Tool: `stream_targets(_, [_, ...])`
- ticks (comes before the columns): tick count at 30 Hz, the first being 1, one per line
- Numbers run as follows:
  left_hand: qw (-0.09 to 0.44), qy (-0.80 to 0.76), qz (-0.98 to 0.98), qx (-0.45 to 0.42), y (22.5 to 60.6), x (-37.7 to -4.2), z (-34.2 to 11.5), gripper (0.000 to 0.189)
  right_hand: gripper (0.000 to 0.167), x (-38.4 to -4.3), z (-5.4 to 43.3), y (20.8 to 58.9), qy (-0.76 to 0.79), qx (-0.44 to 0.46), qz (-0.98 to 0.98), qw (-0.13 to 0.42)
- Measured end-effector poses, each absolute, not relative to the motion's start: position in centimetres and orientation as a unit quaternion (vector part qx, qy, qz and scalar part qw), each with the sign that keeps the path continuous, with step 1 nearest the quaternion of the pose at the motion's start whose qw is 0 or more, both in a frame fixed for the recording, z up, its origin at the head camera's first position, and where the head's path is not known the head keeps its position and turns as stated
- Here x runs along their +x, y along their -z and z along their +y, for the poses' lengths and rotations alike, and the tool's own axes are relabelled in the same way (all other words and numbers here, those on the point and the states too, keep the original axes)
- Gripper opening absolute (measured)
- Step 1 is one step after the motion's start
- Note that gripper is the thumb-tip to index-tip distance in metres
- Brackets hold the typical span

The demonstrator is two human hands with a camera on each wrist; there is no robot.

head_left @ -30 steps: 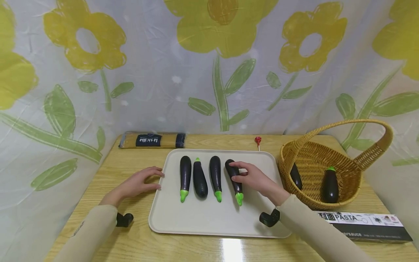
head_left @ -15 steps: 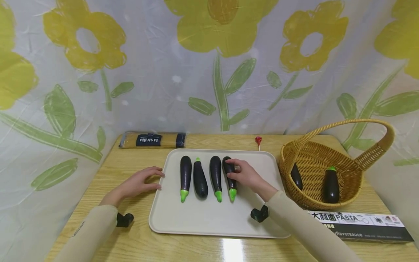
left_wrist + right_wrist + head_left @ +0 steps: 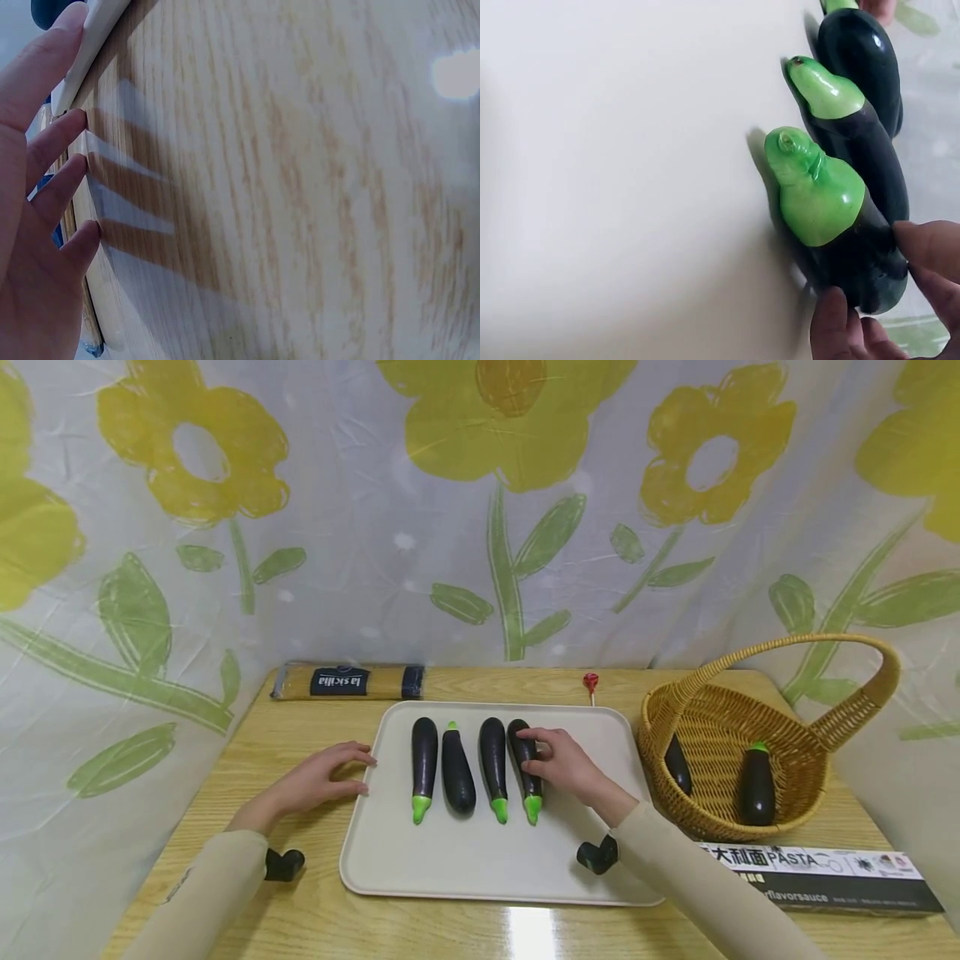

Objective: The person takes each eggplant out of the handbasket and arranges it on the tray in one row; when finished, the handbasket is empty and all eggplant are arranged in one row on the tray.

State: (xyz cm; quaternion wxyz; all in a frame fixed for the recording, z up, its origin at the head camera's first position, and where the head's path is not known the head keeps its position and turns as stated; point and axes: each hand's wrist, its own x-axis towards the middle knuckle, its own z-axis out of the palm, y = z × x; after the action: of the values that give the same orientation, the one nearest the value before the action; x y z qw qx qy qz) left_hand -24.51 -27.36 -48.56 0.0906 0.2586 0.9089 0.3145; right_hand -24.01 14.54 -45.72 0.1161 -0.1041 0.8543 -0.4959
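Observation:
Several dark purple eggplants with green caps lie in a row on a white tray [image 3: 435, 868]. My right hand [image 3: 564, 766] holds the rightmost eggplant [image 3: 527, 762], thumb on one side and fingers on the other. In the right wrist view its green cap [image 3: 817, 199] points away from the hand. Close on its left lies another eggplant [image 3: 493, 760]. One eggplant [image 3: 458, 772] has its cap toward the far side, while the leftmost eggplant [image 3: 424, 760] has its cap toward me. At the tray's left edge, my left hand [image 3: 318, 777] rests with loosely bent, spread fingers.
A wicker basket [image 3: 813, 777] with a tall handle stands right of the tray, two eggplants [image 3: 757, 785] visible inside. In front of it lies a pasta box [image 3: 847, 889]. Behind the tray are a spaghetti pack [image 3: 345, 682] and a red lollipop [image 3: 591, 682]. A flowered curtain closes the back.
Over the first half second, my right hand moved the rightmost eggplant left, closer to its neighbour, and straightened it. Since then it has hardly moved. The left hand stayed at the tray edge.

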Motion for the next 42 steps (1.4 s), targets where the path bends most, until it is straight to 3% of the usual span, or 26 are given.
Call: stream_targets(42, [0.093, -0.317, 0.908, 0.258, 48.3, -24.4, -27.2, 0.041, 0.051, -22.5, 12.8, 45.7, 0.578, -0.077, 0.802, 0.133])
